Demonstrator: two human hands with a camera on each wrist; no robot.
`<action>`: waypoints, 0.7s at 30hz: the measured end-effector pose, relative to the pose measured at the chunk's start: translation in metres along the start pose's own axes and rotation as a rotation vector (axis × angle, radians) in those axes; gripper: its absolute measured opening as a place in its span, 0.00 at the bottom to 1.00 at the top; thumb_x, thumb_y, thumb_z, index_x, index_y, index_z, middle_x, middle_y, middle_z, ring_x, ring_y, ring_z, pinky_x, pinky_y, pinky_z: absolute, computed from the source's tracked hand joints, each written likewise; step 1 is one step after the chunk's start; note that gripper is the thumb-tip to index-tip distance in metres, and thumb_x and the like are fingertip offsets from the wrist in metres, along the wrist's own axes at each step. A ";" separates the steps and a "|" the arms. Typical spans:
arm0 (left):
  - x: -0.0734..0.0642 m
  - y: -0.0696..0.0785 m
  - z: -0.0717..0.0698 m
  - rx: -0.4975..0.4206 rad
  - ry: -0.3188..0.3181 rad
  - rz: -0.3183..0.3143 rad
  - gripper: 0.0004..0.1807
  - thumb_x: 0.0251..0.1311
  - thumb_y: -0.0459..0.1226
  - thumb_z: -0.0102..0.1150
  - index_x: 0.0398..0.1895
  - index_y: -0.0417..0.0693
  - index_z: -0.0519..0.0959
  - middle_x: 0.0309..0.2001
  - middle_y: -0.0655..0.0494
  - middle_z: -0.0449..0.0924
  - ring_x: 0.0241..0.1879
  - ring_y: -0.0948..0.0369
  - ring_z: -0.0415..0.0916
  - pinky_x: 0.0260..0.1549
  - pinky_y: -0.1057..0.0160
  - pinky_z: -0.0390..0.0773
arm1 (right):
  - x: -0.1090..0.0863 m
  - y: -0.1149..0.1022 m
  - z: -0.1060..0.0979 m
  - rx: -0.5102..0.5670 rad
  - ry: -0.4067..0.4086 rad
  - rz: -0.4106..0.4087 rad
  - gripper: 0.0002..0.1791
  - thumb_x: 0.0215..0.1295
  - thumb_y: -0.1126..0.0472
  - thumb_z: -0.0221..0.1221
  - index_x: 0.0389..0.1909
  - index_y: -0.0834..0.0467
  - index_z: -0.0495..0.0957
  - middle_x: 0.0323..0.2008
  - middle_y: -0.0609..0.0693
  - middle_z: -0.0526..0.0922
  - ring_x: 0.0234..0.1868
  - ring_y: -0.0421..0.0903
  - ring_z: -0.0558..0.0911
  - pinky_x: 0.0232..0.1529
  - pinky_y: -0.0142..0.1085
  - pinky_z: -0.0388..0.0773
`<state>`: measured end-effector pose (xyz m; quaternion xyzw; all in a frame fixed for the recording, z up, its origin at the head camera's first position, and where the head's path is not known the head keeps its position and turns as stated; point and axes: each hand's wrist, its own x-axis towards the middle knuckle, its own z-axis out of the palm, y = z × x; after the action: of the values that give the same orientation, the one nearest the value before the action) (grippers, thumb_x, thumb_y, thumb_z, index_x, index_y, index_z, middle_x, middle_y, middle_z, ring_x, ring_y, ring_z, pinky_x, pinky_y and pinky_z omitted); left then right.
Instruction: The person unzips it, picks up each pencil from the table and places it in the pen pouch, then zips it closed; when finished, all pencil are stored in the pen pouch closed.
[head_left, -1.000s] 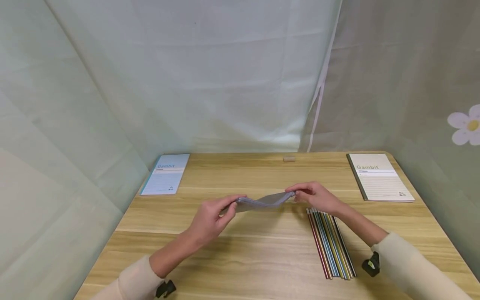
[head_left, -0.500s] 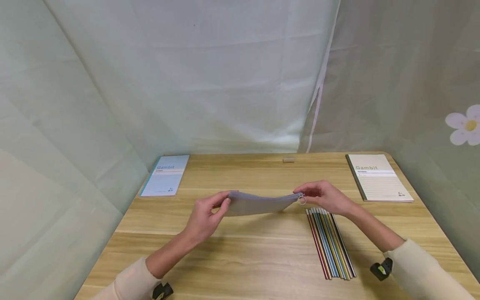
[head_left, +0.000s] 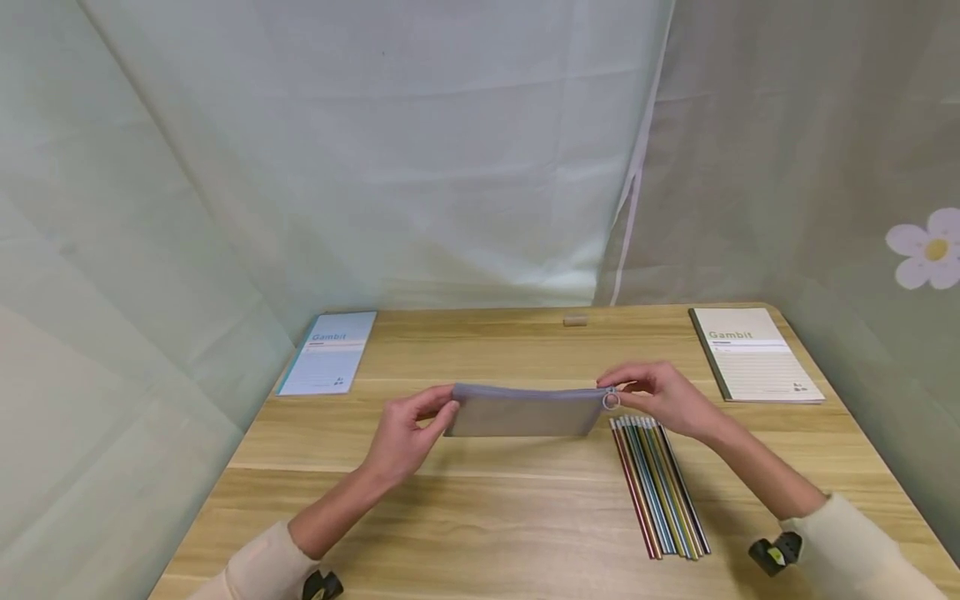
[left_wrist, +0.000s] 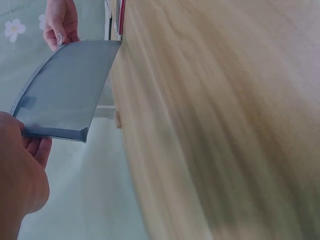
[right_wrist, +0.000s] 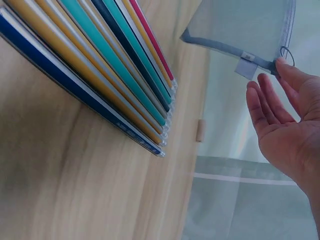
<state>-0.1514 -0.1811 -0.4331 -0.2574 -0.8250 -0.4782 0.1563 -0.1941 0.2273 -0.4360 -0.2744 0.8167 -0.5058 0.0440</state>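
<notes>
A flat, see-through grey zip pouch (head_left: pixel 517 414) hangs stretched between both hands above the table, zip edge upward. My left hand (head_left: pixel 408 432) pinches its upper left corner between thumb and fingers. At the opposite end, my right hand (head_left: pixel 667 400) pinches the corner by the zip, where a round pull ring (head_left: pixel 611 400) dangles. A small fabric tag (right_wrist: pixel 246 68) sticks out from the pouch's side near that hand in the right wrist view. Below the right hand, several coloured pencils (head_left: pixel 660 492) lie side by side on the wooden table (head_left: pixel 510 533).
At the back left of the table lies a blue notebook (head_left: pixel 327 353), and at the back right a cream one (head_left: pixel 756 354) with a dark spine. A small eraser-like block (head_left: pixel 575 320) sits near the far edge. Fabric curtains (head_left: pixel 465 167) surround the table.
The sagging, tilted pouch has been pulled straight and turned so its broad side shows. My right hand has moved rightward, the left slightly leftward. Pencils and notebooks have stayed put.
</notes>
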 end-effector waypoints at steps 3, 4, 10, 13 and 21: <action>-0.002 -0.004 0.001 -0.012 0.015 -0.037 0.11 0.67 0.25 0.68 0.51 0.36 0.87 0.45 0.44 0.91 0.45 0.51 0.90 0.45 0.59 0.91 | -0.004 0.000 0.002 0.049 -0.016 0.029 0.12 0.71 0.72 0.65 0.53 0.64 0.87 0.54 0.61 0.87 0.49 0.46 0.87 0.50 0.30 0.87; -0.003 -0.005 0.002 -0.019 0.017 -0.050 0.11 0.67 0.25 0.68 0.51 0.35 0.87 0.44 0.44 0.91 0.45 0.51 0.90 0.46 0.59 0.91 | -0.005 0.000 0.003 0.054 -0.019 0.038 0.12 0.72 0.72 0.65 0.54 0.64 0.87 0.53 0.61 0.88 0.49 0.45 0.87 0.50 0.29 0.87; -0.005 -0.012 0.003 -0.050 0.024 -0.121 0.10 0.67 0.26 0.69 0.50 0.37 0.87 0.45 0.46 0.91 0.46 0.51 0.90 0.48 0.59 0.90 | -0.008 -0.003 0.009 0.074 -0.012 0.050 0.12 0.73 0.71 0.64 0.55 0.66 0.86 0.52 0.62 0.88 0.48 0.41 0.88 0.49 0.30 0.88; -0.007 -0.017 0.003 -0.060 0.021 -0.153 0.10 0.67 0.27 0.69 0.50 0.39 0.88 0.45 0.47 0.91 0.47 0.52 0.90 0.49 0.59 0.90 | -0.008 -0.003 0.011 0.093 -0.005 0.039 0.13 0.73 0.73 0.63 0.55 0.67 0.85 0.52 0.63 0.88 0.47 0.40 0.88 0.48 0.31 0.89; -0.009 -0.026 0.003 -0.082 0.024 -0.191 0.09 0.67 0.27 0.69 0.49 0.39 0.88 0.45 0.48 0.91 0.47 0.52 0.89 0.48 0.60 0.90 | -0.008 -0.003 0.017 0.118 0.017 0.054 0.13 0.72 0.73 0.65 0.55 0.67 0.85 0.52 0.62 0.87 0.47 0.41 0.88 0.49 0.37 0.91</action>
<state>-0.1591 -0.1914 -0.4577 -0.1779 -0.8236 -0.5274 0.1092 -0.1798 0.2168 -0.4435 -0.2450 0.7929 -0.5539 0.0667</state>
